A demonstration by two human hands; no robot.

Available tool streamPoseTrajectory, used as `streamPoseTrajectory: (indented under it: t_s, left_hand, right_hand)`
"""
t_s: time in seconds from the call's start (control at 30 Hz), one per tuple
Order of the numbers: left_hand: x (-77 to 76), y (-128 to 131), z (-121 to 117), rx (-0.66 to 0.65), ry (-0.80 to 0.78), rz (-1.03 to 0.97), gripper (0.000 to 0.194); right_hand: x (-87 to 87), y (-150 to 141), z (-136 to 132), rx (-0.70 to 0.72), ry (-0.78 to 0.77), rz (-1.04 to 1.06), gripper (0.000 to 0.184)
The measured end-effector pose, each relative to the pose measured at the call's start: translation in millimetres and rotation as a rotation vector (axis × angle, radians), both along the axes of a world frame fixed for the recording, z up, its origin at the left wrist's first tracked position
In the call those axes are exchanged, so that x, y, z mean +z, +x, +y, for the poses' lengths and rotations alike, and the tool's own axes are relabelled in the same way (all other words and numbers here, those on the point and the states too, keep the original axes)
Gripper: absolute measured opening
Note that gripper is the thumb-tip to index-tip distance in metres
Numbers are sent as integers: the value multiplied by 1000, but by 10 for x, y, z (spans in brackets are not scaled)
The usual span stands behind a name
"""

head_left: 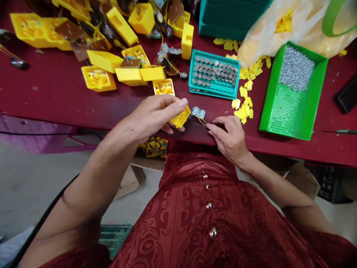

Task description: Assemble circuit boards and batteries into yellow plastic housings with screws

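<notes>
My left hand point(164, 113) is closed round a yellow plastic casing point(180, 117) at the table's front edge. Thin yellow wires point(201, 120) run from near the casing toward my right hand point(227, 136). Its thumb and fingers are pinched together at the wires' end, on a small dark piece mostly hidden by the fingertips. Between the hands a small translucent grey part point(198, 112) lies by the wires. Just beyond my left hand sits another open yellow casing point(164, 86) with parts inside.
Yellow casings with wires and round speakers crowd the back left. A teal tray point(214, 74) holds rows of small metal discs. Small yellow pieces point(245, 109) lie beside it. A green basket point(297, 115) of screws, a plastic bag point(262, 33) and a screwdriver point(346, 131) are at right.
</notes>
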State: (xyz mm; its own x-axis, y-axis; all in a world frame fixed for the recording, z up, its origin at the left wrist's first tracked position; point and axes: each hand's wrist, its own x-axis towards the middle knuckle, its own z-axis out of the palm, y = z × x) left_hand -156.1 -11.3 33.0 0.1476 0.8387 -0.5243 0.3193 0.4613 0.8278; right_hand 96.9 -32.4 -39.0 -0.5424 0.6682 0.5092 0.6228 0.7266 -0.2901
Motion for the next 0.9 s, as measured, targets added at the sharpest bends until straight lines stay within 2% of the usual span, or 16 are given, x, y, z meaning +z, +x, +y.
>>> streamPoseTrajectory:
  t_s: [0.17, 0.27, 0.33, 0.43, 0.5, 0.57, 0.67, 0.73, 0.8, 0.9]
  left_hand:
    - [-40, 13, 32, 24, -10, -30, 53]
    - [23, 8, 17, 49, 6, -61, 64]
    - [45, -11, -16, 31, -58, -68, 68]
    - [-84, -63, 26, 51, -100, -77, 72]
    - [-199, -107, 111, 83, -52, -75, 74]
    - [-266, -151, 168, 102, 4, -65, 77]
    - [-299, -215, 186, 167, 69, -61, 81]
    - [-310, -252, 196, 229, 69, -136, 78]
    - [-304, -273, 206, 296, 7, -289, 69]
    - [-218, -243, 157, 383, -186, -589, 44]
  right_hand:
    - [-47, 20, 72, -32, -127, 23, 19]
    - [74, -10, 67, -38, -298, -35, 24]
    - [150, -45, 44, -9, -236, -55, 23]
    - [105, -98, 109, 8, -97, -52, 17]
    - [58, -117, 228, 17, -33, -59, 14]
    - [90, -136, 363, 10, 19, -73, 18]
    - [283, -240, 616, -3, 82, -130, 17]
    - [464, -395, 836, -22, 124, -185, 15]
    - [656, -589, 1050, -69, 155, -273, 16]
    - [880, -799, 1214, -94, 72, -298, 21]
